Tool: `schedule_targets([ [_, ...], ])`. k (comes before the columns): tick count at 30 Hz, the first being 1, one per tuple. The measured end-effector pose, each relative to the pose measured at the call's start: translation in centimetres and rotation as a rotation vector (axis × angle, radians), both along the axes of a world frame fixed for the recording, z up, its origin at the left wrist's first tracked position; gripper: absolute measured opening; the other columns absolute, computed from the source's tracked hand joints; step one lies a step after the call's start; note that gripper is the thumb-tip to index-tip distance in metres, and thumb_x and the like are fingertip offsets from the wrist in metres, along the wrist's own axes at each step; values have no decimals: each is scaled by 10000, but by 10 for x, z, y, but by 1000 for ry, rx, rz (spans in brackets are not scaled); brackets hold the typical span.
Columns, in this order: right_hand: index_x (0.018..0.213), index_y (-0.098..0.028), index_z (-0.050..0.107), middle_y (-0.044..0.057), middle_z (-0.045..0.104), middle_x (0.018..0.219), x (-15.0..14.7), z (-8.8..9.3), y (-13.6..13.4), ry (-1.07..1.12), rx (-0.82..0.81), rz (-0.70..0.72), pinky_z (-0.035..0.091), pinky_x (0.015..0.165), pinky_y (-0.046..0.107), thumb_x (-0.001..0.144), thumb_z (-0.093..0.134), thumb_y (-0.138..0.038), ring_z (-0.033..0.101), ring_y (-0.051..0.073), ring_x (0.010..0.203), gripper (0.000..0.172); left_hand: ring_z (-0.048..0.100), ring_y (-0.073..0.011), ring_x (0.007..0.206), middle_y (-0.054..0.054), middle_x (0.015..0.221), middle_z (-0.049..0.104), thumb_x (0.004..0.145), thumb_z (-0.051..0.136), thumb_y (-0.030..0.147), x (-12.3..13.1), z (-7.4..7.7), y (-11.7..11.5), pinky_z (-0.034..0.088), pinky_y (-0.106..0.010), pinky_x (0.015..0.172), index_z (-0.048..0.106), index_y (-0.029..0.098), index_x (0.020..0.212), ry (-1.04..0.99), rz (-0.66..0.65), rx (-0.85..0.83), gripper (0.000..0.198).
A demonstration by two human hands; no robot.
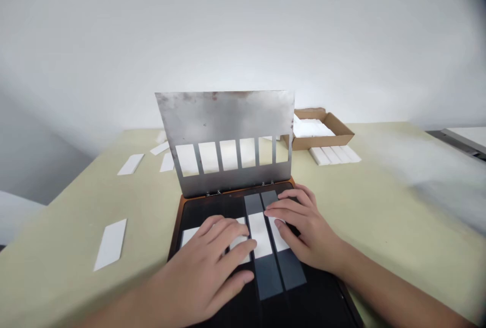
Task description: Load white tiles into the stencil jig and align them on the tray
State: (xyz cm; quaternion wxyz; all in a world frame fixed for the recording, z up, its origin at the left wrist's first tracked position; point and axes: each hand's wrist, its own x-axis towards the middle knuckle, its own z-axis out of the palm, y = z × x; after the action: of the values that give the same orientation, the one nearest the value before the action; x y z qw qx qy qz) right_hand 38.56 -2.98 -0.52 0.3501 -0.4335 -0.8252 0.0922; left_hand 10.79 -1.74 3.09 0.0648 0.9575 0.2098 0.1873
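Cards [260,237], white and oblong, sit side by side on a black board [306,302] on the desk [383,216], right in front of the person. The most exposed one has its long axis running away from the person, far end leaning slightly left; a blue-grey strip [269,277] shows past both its ends. The left hand [207,262] spreads palm down over the left-hand cards, partly hiding them. The right hand [311,232] has its fingers parted at the rightmost card [281,240], which points the same way. The two hands are apart; I can't tell how firmly either presses. Beyond them, a windowed metal flap [228,115] stands raised on hinges.
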Motion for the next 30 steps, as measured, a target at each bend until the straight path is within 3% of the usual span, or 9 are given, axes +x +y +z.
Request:
schedule_targets([
  [5, 1223, -255, 734, 4, 784, 1177, 2, 1, -2, -12, 6, 25, 289, 1198, 547, 1015, 581, -163, 574, 255, 1203, 274, 649, -248, 1136, -56, 1233, 755, 1081, 559, 324, 5, -12, 0, 347, -412, 1102, 710, 182, 1239, -53, -13, 135, 261],
  [13, 1244, -259, 722, 15, 759, 1272, 4, 4, -4, -184, -23, 93, 167, 1243, 569, 1035, 593, -317, 558, 276, 1267, 252, 614, -265, 1272, -42, 1375, 728, 1085, 556, 323, 2, -29, 0, 278, -442, 1148, 673, 207, 1367, 2, 4, 2, 327],
  [16, 1317, -270, 695, 27, 725, 1345, 4, 2, -5, -247, -49, 136, 116, 1260, 590, 1020, 624, -448, 524, 300, 1323, 354, 621, -271, 1260, -40, 1365, 733, 1080, 563, 317, 2, -29, 0, 292, -446, 1130, 684, 209, 1348, 2, 1, 0, 314],
  [22, 1553, -232, 522, 59, 656, 1448, 5, 2, -7, -320, -88, 205, 5, 1289, 630, 927, 648, -703, 461, 329, 1384, 794, 617, -276, 1255, -37, 1327, 747, 1075, 571, 295, 4, -27, 1, 291, -451, 1121, 692, 181, 1306, -6, -8, -14, 285],
  [30, 1555, -242, 524, 32, 656, 1457, 4, 2, -7, -360, -89, 205, -11, 1295, 614, 937, 656, -690, 446, 323, 1379, 775, 613, -281, 1254, -61, 1319, 736, 1085, 551, 304, 4, -29, 0, 302, -466, 1121, 682, 178, 1305, -3, -10, 4, 285],
])
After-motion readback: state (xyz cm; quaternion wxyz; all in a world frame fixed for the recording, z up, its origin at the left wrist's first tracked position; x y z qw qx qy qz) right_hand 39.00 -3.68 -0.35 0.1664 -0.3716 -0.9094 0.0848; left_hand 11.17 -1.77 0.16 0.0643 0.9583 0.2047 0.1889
